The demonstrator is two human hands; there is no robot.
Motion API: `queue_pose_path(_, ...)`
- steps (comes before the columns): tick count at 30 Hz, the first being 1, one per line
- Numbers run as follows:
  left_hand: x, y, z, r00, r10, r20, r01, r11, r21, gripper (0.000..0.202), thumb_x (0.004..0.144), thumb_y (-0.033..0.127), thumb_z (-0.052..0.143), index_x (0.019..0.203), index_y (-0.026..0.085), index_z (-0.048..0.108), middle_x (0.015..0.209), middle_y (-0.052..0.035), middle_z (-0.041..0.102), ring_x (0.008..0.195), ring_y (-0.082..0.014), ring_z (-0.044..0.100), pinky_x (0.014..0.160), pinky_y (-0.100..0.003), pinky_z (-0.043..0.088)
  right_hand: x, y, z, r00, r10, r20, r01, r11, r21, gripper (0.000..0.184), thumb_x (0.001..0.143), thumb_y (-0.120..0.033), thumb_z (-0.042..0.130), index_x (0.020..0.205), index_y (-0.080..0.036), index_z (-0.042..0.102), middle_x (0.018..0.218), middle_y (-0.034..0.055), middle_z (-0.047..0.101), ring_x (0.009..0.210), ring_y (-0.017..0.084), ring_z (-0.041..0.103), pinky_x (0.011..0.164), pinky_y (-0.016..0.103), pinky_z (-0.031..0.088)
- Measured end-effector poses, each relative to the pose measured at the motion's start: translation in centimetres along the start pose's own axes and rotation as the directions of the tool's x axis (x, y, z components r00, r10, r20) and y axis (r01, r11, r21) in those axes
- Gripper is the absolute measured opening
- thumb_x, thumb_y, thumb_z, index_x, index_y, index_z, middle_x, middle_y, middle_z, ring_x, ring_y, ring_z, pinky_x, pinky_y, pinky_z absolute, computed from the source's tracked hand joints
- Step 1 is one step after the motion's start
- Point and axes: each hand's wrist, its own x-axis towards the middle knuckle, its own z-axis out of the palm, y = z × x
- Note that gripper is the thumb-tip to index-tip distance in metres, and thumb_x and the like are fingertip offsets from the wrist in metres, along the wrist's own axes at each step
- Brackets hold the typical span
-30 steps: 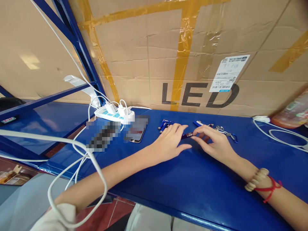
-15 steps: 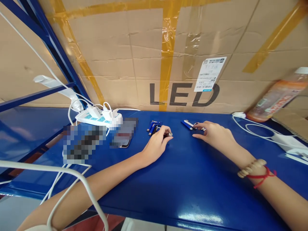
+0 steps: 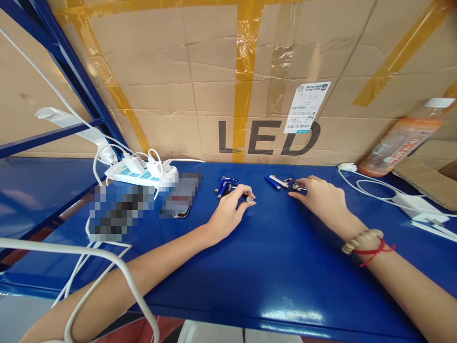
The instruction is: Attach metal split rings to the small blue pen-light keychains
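My left hand (image 3: 228, 209) rests on the blue table (image 3: 271, 267) with its fingers curled round a small dark pen-like tool whose silver tip (image 3: 249, 199) sticks out. Just behind it lies a small heap of blue and silver metal pieces (image 3: 223, 184). My right hand (image 3: 319, 200) lies further right, fingertips pinched on small silver metal parts (image 3: 297, 186). A blue and silver piece (image 3: 275, 181) lies just left of those fingers. A bead bracelet and a red string (image 3: 364, 241) circle my right wrist.
A white power strip (image 3: 143, 175) with chargers and white cables sits at the back left, blurred devices beside it. A big cardboard box (image 3: 257, 81) marked LED forms the back wall. An orange bottle (image 3: 400, 138) leans at right, with a white charger and cable (image 3: 410, 202) below.
My hands parted: the left one drew the pen-like tool away to the left, the right one moved to the silver parts. The view swung right, bringing the bottle into sight.
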Motion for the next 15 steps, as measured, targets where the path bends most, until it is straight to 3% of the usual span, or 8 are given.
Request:
queue_pose_path(7,0.09,0.24,-0.07,1.0,-0.022,0.006,0.022,0.999,0.031,0.008,0.085,0.025,0.053,0.089,0.02,0.048,0.091,0.0,0.062,0.088,-0.0127,0.06,0.082,-0.025,0.047,0.1,0.01,0.15,0.998,-0.04,-0.049,0.041,0.999,0.011,0.019,0.081,-0.031,0.054,0.085,-0.023,0.072,0.087,0.0058,0.066,0.07,0.02,0.062,0.043,0.026,0.025)
queue_pose_path(15,0.13,0.95,-0.16,0.997,0.003,0.078,-0.012,0.992,0.124,0.011,0.087,0.025,0.049,0.096,0.021,0.054,0.092,0.0001,0.062,0.086,-0.0126,0.059,0.081,-0.023,0.046,0.28,-0.54,0.01,0.996,-0.083,-0.036,0.086,0.992,0.089,0.021,0.081,-0.029,0.051,0.085,-0.023,0.072,0.097,0.0038,0.067,0.075,0.019,0.061,0.045,0.026,0.027)
